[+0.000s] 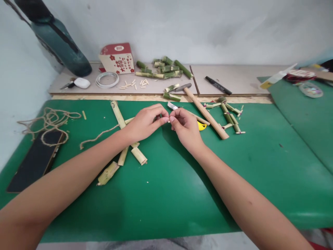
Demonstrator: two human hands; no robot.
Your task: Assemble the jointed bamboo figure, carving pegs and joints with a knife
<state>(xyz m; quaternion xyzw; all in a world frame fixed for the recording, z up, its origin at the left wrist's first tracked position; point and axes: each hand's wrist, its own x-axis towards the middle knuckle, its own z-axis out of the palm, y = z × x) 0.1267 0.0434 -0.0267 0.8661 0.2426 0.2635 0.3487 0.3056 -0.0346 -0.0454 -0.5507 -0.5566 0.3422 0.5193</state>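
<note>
My left hand (146, 122) and my right hand (185, 127) meet over the middle of the green mat (166, 194), fingertips pinched together on something too small to make out. Under my left hand lie several cut bamboo sticks (122, 149), tied with twine (97, 138). Behind my right hand a utility knife with a yellow body (201, 125) lies on the mat, its blade end (172, 106) showing past my fingers.
A wooden-handled hammer (205, 113) and a small bamboo assembly (230, 116) lie right of my hands. Coiled twine (49, 121) and a dark board (37, 159) sit at the left. On the back boards are green bamboo pieces (166, 68), a red box (117, 58), tape (107, 80) and a marker (218, 85).
</note>
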